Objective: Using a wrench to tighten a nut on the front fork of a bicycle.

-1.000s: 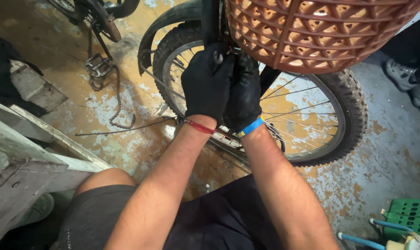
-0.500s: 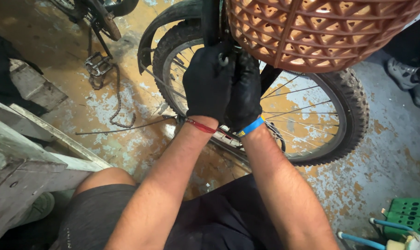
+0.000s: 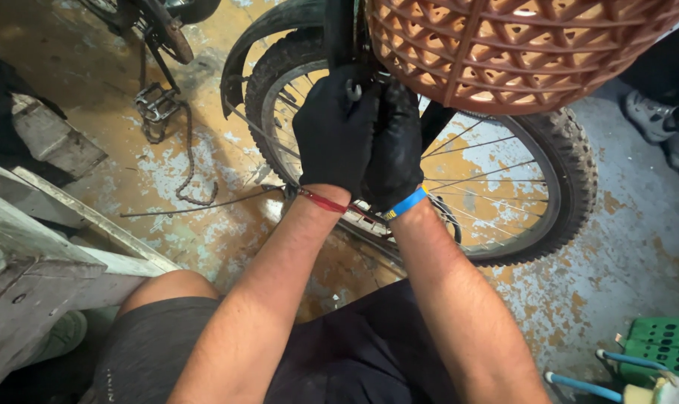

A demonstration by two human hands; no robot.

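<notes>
Both hands work pressed together just under the rim of the orange lattice basket (image 3: 519,45). Left hand (image 3: 336,131), in a black glove with a red band at the wrist, is clenched around a small metal fitting (image 3: 352,91) that shows between its fingers at the black frame tube (image 3: 338,30). Right hand (image 3: 395,142), also gloved in black, with a blue wristband, touches the left along its whole side and curls toward the same spot; what it grips is hidden, so I cannot tell whether it holds anything.

Directly behind and beneath the hands stands the bicycle wheel (image 3: 571,164), its knobby tyre and spokes running out to the right of them. A black mudguard (image 3: 268,34) arcs over the tyre to their left. Above, the basket's edge leaves almost no gap over the knuckles. Left of the hands the floor is open as far as a loose chain (image 3: 186,161) and a pedal (image 3: 156,105). Nearer the person on that side sits a grey wooden bench (image 3: 33,254). Low on the right lies a green crate (image 3: 665,344).
</notes>
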